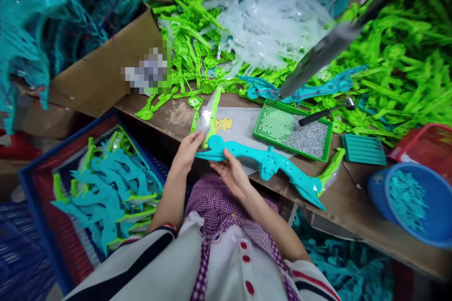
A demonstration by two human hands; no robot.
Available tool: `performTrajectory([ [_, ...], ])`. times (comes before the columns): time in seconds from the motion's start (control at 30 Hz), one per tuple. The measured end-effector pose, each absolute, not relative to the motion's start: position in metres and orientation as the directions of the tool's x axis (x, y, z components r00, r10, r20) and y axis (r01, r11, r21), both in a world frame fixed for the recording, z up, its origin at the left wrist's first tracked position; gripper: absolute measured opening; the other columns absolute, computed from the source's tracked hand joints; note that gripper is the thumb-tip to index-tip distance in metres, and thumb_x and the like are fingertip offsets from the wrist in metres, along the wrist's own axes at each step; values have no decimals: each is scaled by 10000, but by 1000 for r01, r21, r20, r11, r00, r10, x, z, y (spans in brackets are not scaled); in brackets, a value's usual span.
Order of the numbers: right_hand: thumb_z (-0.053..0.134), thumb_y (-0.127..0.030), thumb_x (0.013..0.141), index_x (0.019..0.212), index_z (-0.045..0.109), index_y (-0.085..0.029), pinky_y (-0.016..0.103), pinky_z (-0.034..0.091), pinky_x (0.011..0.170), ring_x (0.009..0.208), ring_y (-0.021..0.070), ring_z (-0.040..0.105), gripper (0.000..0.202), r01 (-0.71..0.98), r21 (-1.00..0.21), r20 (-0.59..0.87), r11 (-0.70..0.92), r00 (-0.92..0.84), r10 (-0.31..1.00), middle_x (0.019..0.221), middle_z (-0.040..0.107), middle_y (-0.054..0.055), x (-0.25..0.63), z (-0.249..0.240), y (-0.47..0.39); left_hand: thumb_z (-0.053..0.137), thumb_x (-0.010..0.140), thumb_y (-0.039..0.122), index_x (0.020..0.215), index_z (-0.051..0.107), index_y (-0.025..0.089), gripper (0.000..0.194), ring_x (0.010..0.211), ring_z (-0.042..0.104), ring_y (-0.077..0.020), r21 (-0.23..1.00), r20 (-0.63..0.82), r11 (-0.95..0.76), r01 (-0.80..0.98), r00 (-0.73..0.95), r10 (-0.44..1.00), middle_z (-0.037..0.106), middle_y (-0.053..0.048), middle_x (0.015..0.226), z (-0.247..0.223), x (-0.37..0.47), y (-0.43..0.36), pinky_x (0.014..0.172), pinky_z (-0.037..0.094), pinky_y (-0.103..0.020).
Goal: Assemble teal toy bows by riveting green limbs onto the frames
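A long teal plastic piece (247,150) lies across the near edge of the bench, with a green and clear arm (213,115) at its left end and another green and clear arm (331,171) at its right end. My left hand (189,150) pinches the lower part of the left arm, close to the teal tip. Fingers and thumb of my right hand (232,171) close round the teal piece near its round left joint. Beyond it sits a green tray (278,142) of small metal parts, with a black-handled tool (323,114) resting over it.
Green parts (399,70) and clear strips (271,19) are heaped behind. A grey metal bar (318,56) slants down over the bench. A blue bucket (379,186) stands right, a blue crate (38,216) of pieces left, a cardboard box (106,66) back left.
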State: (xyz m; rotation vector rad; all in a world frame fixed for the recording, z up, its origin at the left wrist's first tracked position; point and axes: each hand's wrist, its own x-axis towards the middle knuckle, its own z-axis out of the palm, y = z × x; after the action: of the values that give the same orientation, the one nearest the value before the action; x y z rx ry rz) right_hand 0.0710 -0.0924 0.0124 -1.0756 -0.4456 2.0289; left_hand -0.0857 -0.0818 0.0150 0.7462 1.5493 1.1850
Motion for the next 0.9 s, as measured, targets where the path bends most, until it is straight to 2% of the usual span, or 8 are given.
performTrajectory([
  [0.1,819,-478,683,866,710,-286,358,667,812,827,194,764,287,-534,-547,-561,-644,-337,756,901,797,-31,78,19,-86,681,820,572,1084,704,163,486,1067,705,-269,878,-405,353,-323,-109,908,759,-103,1077,27,-79,-68,922,596,-403],
  [0.23,861,-389,633,892,710,-218,346,660,812,788,183,753,346,-590,-485,-591,-645,-322,739,874,797,2,79,21,-77,620,865,456,1109,695,146,401,1157,681,-291,811,-434,396,-431,11,901,754,-118,1127,34,-73,-56,995,578,-439],
  [0.37,868,-315,641,876,720,-205,368,646,876,841,198,757,298,-670,-408,-603,-620,-311,734,898,802,15,77,22,-79,684,805,335,1126,693,146,373,1175,677,-282,804,-440,392,-447,-4,898,754,-107,1149,35,-74,-61,1038,560,-417],
  [0.53,880,-283,639,888,738,-196,327,650,853,813,178,754,300,-670,-376,-623,-640,-328,710,906,805,15,79,24,-87,641,839,260,1119,686,164,299,1157,688,-259,754,-477,426,-500,29,878,754,-88,1152,40,-74,-71,1029,563,-407],
  [0.6,873,-270,650,877,735,-199,308,655,827,790,168,750,275,-678,-372,-625,-634,-322,711,903,806,7,78,26,-87,639,843,230,1127,686,168,295,1120,704,-249,721,-496,435,-539,37,868,766,-75,1103,44,-72,-71,1014,567,-397],
  [0.73,815,-247,726,887,729,-194,271,656,789,802,156,752,190,-689,-346,-623,-636,-338,705,894,806,3,77,27,-84,677,791,138,1150,684,160,359,938,744,-200,623,-547,354,-698,-66,834,777,-30,900,50,-67,-67,986,562,-328],
  [0.83,765,-281,795,924,726,-183,247,655,727,773,156,760,166,-615,-339,-627,-712,-416,658,893,807,23,81,25,-78,646,803,125,1158,680,141,357,828,740,-174,532,-591,270,-803,-124,797,765,-18,818,49,-65,-67,977,552,-309],
  [0.9,711,-350,853,938,727,-162,247,651,676,712,170,761,207,-496,-346,-630,-797,-507,589,854,804,59,85,24,-74,618,841,196,1160,676,126,333,871,740,-190,496,-570,219,-840,-125,812,773,-47,877,47,-67,-71,992,545,-333],
])
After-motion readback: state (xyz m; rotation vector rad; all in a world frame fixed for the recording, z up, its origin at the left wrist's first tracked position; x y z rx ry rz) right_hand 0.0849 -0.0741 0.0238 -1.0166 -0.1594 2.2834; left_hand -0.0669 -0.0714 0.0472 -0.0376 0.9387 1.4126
